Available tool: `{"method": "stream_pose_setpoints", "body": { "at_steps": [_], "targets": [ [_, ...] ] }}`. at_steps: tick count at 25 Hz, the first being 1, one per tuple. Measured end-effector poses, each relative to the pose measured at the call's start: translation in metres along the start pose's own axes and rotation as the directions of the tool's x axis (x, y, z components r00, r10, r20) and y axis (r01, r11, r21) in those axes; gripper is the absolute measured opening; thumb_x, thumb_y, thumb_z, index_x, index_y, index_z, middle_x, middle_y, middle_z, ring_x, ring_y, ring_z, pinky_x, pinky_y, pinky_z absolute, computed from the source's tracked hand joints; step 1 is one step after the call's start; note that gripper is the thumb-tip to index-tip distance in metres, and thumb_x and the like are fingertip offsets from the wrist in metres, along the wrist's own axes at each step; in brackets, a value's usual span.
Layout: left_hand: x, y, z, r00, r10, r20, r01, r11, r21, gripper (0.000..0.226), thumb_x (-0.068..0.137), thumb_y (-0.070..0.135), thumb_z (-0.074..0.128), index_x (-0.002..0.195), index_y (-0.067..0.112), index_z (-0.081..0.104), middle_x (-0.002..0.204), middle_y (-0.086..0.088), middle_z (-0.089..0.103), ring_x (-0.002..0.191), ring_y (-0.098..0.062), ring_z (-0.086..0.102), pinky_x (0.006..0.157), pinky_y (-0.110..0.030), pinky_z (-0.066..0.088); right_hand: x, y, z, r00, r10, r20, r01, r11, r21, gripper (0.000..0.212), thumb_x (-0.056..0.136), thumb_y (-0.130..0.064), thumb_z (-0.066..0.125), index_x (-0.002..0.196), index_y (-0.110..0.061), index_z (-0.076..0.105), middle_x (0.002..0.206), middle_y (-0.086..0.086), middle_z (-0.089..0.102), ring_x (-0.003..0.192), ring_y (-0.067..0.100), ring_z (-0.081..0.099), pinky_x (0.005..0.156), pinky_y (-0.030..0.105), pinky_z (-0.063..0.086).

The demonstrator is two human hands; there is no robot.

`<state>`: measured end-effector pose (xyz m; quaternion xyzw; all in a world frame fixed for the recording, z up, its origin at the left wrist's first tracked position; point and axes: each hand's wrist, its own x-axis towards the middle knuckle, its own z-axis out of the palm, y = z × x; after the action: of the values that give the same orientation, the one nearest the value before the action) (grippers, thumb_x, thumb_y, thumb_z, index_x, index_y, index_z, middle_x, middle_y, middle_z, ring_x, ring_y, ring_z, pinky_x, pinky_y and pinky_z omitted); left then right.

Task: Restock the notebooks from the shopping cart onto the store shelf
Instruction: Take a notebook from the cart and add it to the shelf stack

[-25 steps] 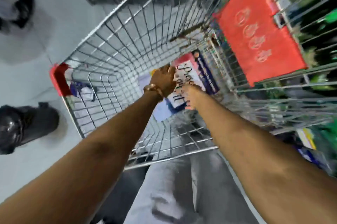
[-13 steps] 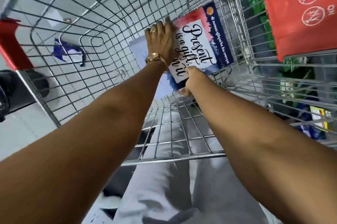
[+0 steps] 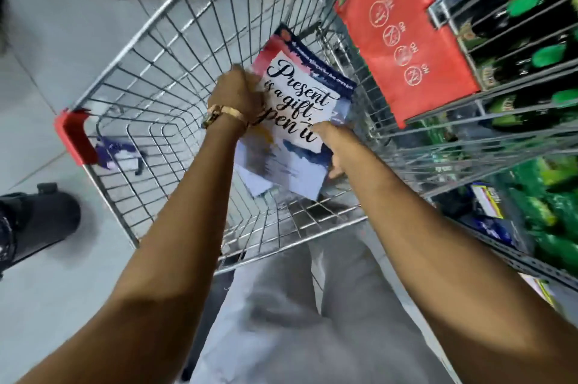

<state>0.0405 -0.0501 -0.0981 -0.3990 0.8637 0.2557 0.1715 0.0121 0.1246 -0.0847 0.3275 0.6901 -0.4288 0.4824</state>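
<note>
Inside the wire shopping cart (image 3: 147, 77) I hold a small stack of notebooks (image 3: 297, 95); the top cover reads "Present is a gift, open it" on white with red and blue edges. My left hand (image 3: 237, 92), with a gold watch on its wrist, grips the stack's left edge. My right hand (image 3: 331, 145) grips the lower right edge. The stack is tilted and raised off the cart's floor. Paler covers show beneath the top one.
A blue and white scrap (image 3: 119, 152) lies in the cart's far left corner by the red corner bumper (image 3: 75, 136). The red child-seat flap (image 3: 403, 45) stands to the right. Store shelf (image 3: 531, 145) with green goods runs along the right. A dark shoe (image 3: 37, 224) is at left.
The notebooks lay flat on the cart floor under my hands; now both hands have closed on the stack and lifted it up, tilted, toward me.
</note>
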Motion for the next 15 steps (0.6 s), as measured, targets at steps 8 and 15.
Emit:
{"method": "stream_pose_setpoints", "body": {
  "at_steps": [8, 15],
  "targets": [
    [-0.128, 0.033, -0.076, 0.985, 0.132, -0.111, -0.173, 0.727, -0.665, 0.034, 0.073, 0.016, 0.082, 0.095, 0.01, 0.057, 0.072, 0.0, 0.064, 0.061, -0.015, 0.057, 0.056, -0.024, 0.054, -0.135, -0.015, -0.103, 0.746, -0.65, -0.148, 0.575, 0.739, -0.35, 0.036, 0.075, -0.036, 0.048, 0.072, -0.001, 0.058, 0.066, 0.012, 0.06, 0.061, 0.026, 0.057, 0.056, 0.036, 0.045],
    [-0.209, 0.133, -0.142, 0.852, 0.421, -0.31, -0.489, 0.431, -0.758, 0.049, 0.075, 0.004, 0.077, 0.119, 0.004, 0.055, 0.093, -0.002, 0.07, 0.068, 0.0, 0.062, 0.07, -0.022, 0.056, -0.251, -0.013, -0.179, 0.302, -0.85, -0.432, 0.802, 0.472, -0.367, 0.023, 0.092, -0.01, 0.049, 0.114, -0.004, 0.054, 0.11, 0.013, 0.063, 0.103, 0.029, 0.057, 0.084, 0.034, 0.041]
  ]
}}
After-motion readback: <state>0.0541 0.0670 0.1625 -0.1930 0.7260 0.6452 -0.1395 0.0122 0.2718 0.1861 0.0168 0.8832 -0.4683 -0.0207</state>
